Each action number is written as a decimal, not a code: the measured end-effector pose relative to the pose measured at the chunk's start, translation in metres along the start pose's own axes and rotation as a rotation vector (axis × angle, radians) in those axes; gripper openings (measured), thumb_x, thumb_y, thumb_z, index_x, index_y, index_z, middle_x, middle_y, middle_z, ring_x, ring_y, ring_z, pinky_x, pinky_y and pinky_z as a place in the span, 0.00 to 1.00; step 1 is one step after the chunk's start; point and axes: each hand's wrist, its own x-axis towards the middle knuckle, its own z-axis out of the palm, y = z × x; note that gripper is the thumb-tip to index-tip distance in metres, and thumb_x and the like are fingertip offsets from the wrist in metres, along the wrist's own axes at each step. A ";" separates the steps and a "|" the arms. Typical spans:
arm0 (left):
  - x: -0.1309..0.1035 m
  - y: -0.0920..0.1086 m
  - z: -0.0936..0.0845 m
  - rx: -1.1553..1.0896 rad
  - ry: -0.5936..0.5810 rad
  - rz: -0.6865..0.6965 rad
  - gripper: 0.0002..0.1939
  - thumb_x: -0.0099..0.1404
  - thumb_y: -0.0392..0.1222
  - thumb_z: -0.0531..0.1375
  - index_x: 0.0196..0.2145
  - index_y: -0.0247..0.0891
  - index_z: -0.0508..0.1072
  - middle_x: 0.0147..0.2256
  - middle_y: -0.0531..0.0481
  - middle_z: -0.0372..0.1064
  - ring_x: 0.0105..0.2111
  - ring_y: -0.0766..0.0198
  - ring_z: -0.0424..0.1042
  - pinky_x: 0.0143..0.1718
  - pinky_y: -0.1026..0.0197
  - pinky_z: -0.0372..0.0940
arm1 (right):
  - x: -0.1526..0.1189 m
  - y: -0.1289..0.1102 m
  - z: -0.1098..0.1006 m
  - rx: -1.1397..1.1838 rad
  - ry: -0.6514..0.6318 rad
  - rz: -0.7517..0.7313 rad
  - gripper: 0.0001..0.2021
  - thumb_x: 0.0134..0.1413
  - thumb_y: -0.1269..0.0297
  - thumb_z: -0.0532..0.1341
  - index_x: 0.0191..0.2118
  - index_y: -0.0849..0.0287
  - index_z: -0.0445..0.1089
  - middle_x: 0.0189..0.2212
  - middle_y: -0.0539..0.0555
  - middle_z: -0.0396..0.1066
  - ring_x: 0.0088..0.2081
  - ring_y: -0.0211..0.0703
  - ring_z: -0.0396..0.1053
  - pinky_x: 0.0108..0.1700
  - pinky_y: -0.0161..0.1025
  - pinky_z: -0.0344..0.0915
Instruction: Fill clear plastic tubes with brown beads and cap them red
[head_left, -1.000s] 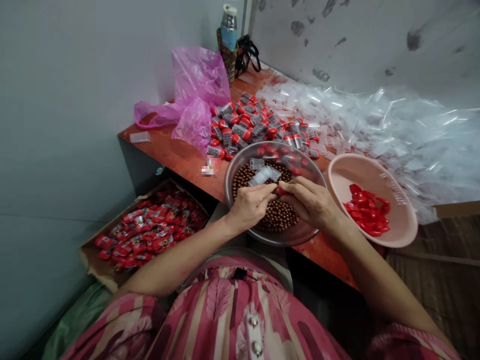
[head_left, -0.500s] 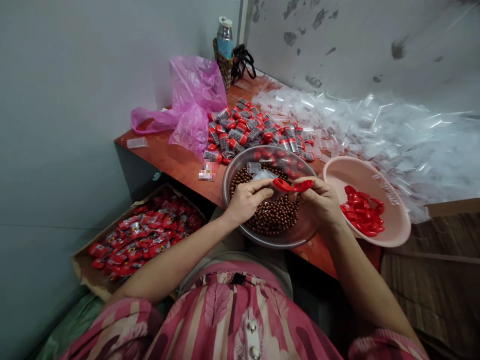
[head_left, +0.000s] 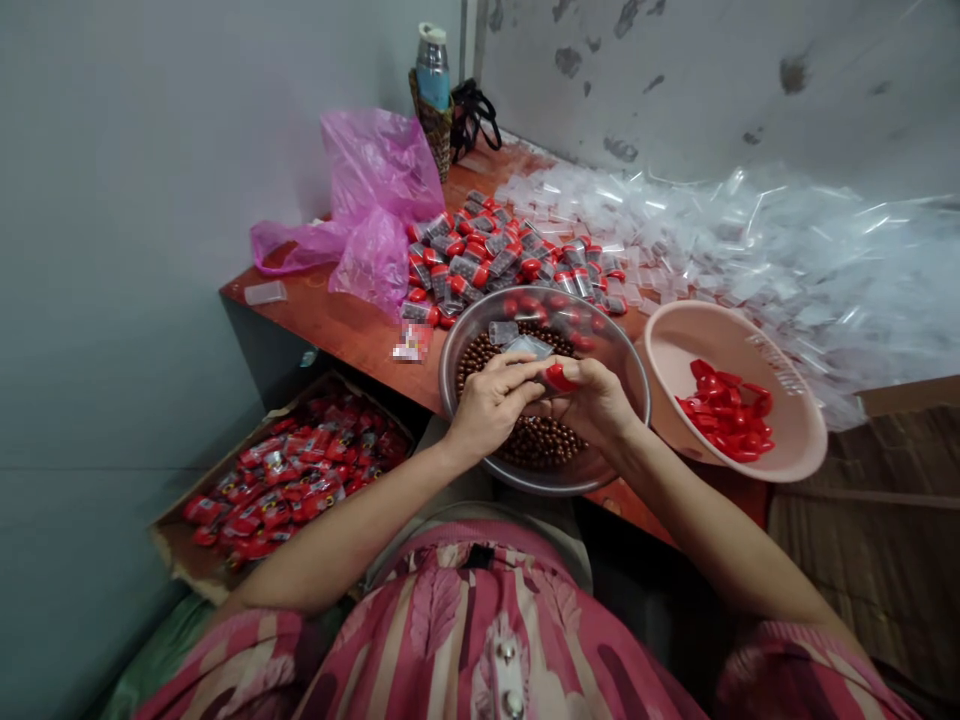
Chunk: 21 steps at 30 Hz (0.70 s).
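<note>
My left hand [head_left: 489,405] is closed around a small clear plastic tube, mostly hidden by the fingers. At the tube's right end sits a red cap [head_left: 558,377], with the thumb of my right hand [head_left: 600,402] pressed on it and the fingers curled beneath. Both hands are over a metal bowl [head_left: 640,375] of small brown balls [head_left: 541,440]. Inside that bowl, a loose clear tube [head_left: 503,332] and a translucent piece [head_left: 529,346] lie on the balls.
A pink basin [head_left: 806,440] of red caps [head_left: 724,415] stands right. Behind the bowl lie filled red-capped tubes [head_left: 480,250] and a heap of clear tubes [head_left: 720,230]. A pink bag [head_left: 382,170] and thermos [head_left: 433,75] are farther back; a carton [head_left: 172,555] of red packets sits lower left.
The red piece, stretched out to the right before, now sits compactly at the tube's end. My right hand has moved left and inward, its thumb now on the cap.
</note>
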 end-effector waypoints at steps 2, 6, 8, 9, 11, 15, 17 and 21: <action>-0.001 0.000 0.000 0.020 0.019 -0.012 0.13 0.63 0.36 0.60 0.44 0.41 0.80 0.45 0.46 0.76 0.49 0.58 0.74 0.56 0.56 0.66 | 0.002 0.003 0.003 0.044 0.027 0.009 0.07 0.36 0.62 0.64 0.26 0.57 0.68 0.24 0.48 0.70 0.32 0.43 0.71 0.43 0.51 0.75; 0.001 -0.004 0.002 0.023 0.008 -0.073 0.13 0.63 0.36 0.60 0.43 0.40 0.80 0.46 0.46 0.76 0.50 0.57 0.74 0.58 0.54 0.64 | 0.002 0.007 0.004 0.069 0.050 0.044 0.07 0.38 0.61 0.63 0.26 0.57 0.69 0.23 0.49 0.71 0.30 0.43 0.71 0.43 0.50 0.75; 0.003 -0.008 0.003 -0.025 0.003 -0.105 0.15 0.63 0.36 0.59 0.47 0.41 0.78 0.50 0.47 0.75 0.53 0.57 0.72 0.60 0.54 0.62 | 0.003 0.004 0.001 0.031 0.064 0.054 0.08 0.40 0.61 0.63 0.29 0.57 0.70 0.25 0.50 0.73 0.31 0.43 0.72 0.43 0.49 0.75; 0.004 -0.010 0.003 -0.060 0.014 -0.117 0.17 0.64 0.37 0.59 0.50 0.41 0.76 0.53 0.47 0.73 0.55 0.57 0.70 0.61 0.54 0.61 | 0.006 0.001 -0.003 0.006 0.079 0.042 0.08 0.41 0.61 0.64 0.30 0.58 0.71 0.27 0.50 0.74 0.32 0.43 0.72 0.44 0.48 0.75; 0.006 -0.014 0.004 -0.125 0.047 -0.139 0.23 0.64 0.39 0.60 0.57 0.42 0.71 0.57 0.47 0.69 0.58 0.56 0.68 0.62 0.53 0.60 | 0.018 -0.013 -0.013 -0.037 0.130 -0.034 0.09 0.44 0.61 0.65 0.34 0.57 0.71 0.30 0.51 0.75 0.34 0.42 0.73 0.46 0.46 0.74; 0.006 -0.013 0.002 -0.116 0.024 -0.187 0.20 0.64 0.42 0.61 0.53 0.39 0.74 0.54 0.44 0.73 0.55 0.55 0.71 0.61 0.51 0.61 | 0.065 -0.056 -0.042 -0.127 0.294 -0.239 0.18 0.51 0.48 0.63 0.42 0.55 0.69 0.40 0.56 0.74 0.44 0.44 0.72 0.50 0.46 0.72; 0.005 -0.010 0.001 -0.096 0.016 -0.210 0.18 0.63 0.44 0.62 0.51 0.38 0.75 0.52 0.44 0.74 0.54 0.54 0.72 0.60 0.51 0.62 | 0.087 -0.080 -0.058 -0.265 0.324 -0.267 0.29 0.52 0.37 0.58 0.51 0.56 0.65 0.49 0.61 0.70 0.50 0.49 0.69 0.49 0.49 0.72; 0.005 -0.006 -0.002 -0.078 0.021 -0.249 0.19 0.63 0.46 0.62 0.50 0.38 0.76 0.52 0.44 0.74 0.53 0.54 0.73 0.59 0.51 0.63 | 0.088 -0.118 -0.090 -0.552 0.355 -0.288 0.42 0.51 0.28 0.50 0.61 0.57 0.57 0.58 0.65 0.61 0.53 0.56 0.68 0.44 0.53 0.72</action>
